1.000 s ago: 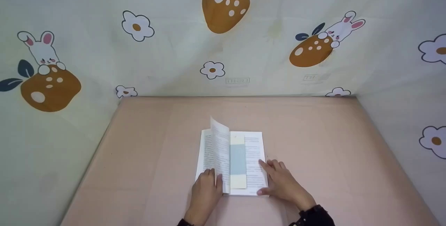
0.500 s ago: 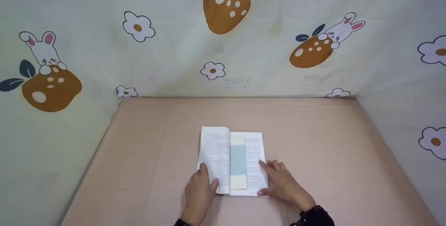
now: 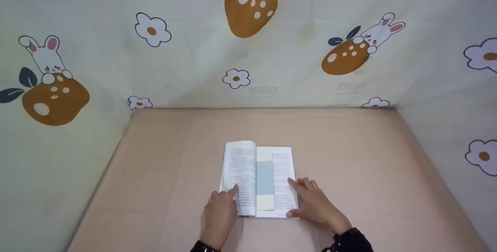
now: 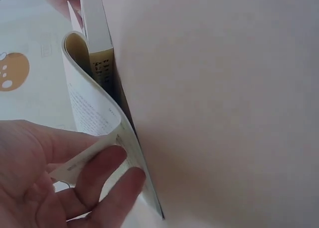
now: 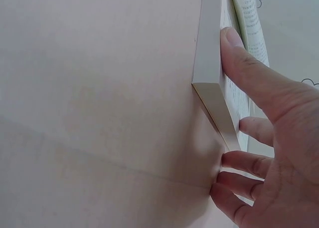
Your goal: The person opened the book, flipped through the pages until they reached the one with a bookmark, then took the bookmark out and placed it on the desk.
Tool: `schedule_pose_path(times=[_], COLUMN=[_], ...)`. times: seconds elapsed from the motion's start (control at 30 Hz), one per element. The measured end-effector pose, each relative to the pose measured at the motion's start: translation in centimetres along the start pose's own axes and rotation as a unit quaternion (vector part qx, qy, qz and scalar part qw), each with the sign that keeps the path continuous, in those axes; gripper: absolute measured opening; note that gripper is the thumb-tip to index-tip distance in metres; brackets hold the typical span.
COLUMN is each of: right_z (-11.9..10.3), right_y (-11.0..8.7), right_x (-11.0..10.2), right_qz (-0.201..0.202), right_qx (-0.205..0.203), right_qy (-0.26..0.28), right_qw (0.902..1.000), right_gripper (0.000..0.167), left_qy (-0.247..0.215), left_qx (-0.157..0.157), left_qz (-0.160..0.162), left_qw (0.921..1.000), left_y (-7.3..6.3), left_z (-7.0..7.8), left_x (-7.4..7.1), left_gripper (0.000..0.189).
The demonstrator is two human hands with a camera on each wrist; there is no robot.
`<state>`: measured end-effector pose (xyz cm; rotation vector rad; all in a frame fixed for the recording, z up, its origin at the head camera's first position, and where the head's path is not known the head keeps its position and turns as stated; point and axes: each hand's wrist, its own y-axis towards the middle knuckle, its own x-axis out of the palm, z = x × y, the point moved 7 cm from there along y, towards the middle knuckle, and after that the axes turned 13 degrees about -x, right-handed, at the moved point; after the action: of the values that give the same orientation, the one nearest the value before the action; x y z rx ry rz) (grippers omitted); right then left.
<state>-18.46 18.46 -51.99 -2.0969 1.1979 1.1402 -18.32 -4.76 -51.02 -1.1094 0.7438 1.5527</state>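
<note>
An open book (image 3: 285, 166) lies on the table, its left pages (image 3: 242, 166) bowed up near the spine. Along the inner side of its right page is a pale yellow and blue bookmark (image 3: 265, 178). My left hand (image 3: 220, 209) is at the lower left, with the index finger laid on the left page. In the left wrist view, a page edge (image 4: 84, 160) curls up between that index finger and the other fingers (image 4: 122, 190). My right hand (image 3: 316, 203) rests at the book's right edge, its thumb (image 5: 244, 58) and index finger touching the right page.
The book lies on a pinkish-beige table cover (image 3: 174, 159), which extends around it on all sides. Behind and at both sides hangs a pale cloth (image 3: 194, 65) printed with rabbits, orange fruit and flowers.
A page that stood upright has gone over to the left and lies down. My left hand moved left with it, then its index finger came onto the page. The right hand stays put.
</note>
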Motion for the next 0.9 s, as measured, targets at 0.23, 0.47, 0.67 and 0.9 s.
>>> schedule_pose_path(times=[0.23,0.47,0.67,0.9], right_z=[0.1,0.2,0.4,0.4], right_y=[0.0,0.0,0.0,0.1], right_x=[0.2,0.1,0.2,0.4], right_qz=[-0.004,-0.006,-0.009,-0.011], right_qx=[0.007,0.019,0.032,0.032], right_qy=[-0.005,-0.009,-0.002,0.003], right_qw=[1.0,0.9998,0.9994,0.9994], right_gripper=[0.1,0.099,0.101,0.102], left_qy=[0.027,0.037,0.012,0.051], left_qx=[0.042,0.073,0.061,0.11], left_qz=[0.035,-0.021,-0.078,-0.078], left_qw=[0.9982,0.9965,0.995,0.9896], left_y=[-0.4,-0.2,0.2,0.0], left_z=[0.5,2.2,3.5,4.2], left_x=[-0.1,0.5,0.9,0.4], left_gripper=[0.031,0.069,0.07,0.066])
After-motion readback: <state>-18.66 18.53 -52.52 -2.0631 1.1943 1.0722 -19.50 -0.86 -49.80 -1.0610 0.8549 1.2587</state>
